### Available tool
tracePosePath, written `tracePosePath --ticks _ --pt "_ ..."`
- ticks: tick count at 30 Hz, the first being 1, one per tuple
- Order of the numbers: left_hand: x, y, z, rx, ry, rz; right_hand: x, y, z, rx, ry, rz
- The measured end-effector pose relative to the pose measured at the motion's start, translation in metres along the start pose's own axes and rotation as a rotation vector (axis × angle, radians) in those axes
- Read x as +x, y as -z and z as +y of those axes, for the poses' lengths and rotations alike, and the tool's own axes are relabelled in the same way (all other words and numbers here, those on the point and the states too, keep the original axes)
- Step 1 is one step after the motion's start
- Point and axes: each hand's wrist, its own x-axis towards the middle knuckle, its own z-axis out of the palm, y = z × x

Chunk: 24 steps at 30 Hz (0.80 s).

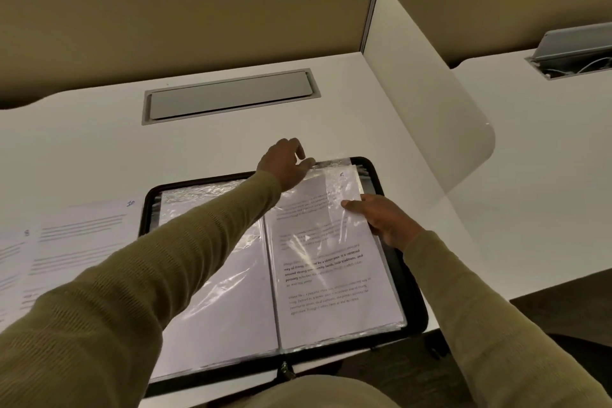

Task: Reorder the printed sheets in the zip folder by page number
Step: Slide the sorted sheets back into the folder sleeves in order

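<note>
A black zip folder (412, 305) lies open on the white desk, its clear plastic sleeves spread left and right. The right sleeve (334, 295) holds a printed sheet (323, 262) with a handwritten number near its top corner. My left hand (286, 162) reaches across and pinches the top edge of that sleeve. My right hand (384, 220) grips the sleeve's right edge, thumb on top of the plastic. The left sleeve (238, 305) shows a blank white sheet, partly hidden by my left forearm.
Two loose printed sheets (79, 235) lie on the desk left of the folder, one marked 10. A grey cable hatch (228, 96) sits behind. A white divider panel (427, 89) stands at the right. The desk's front edge runs under the folder.
</note>
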Motion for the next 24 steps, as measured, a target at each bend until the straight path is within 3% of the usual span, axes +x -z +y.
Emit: tracePosePath --ticks 5,12,18,24 --pt "-0.042 0.046 -0.012 -0.251 0.165 -0.106 -0.016 -0.041 -0.036 0.157 0.048 -0.14" --pt "-0.095 0.113 -0.059 -0.611 0.343 -0.248 -0.053 -0.143 -0.071 -0.081 0.149 -0.362" --pt "-0.127 0.119 -0.141 -0.598 0.478 -0.149 -0.063 -0.232 -0.055 -0.296 0.232 -0.308" --pt "-0.145 0.1 -0.2 -0.559 0.623 -0.044 -0.047 -0.284 0.003 -0.832 0.57 -0.086"
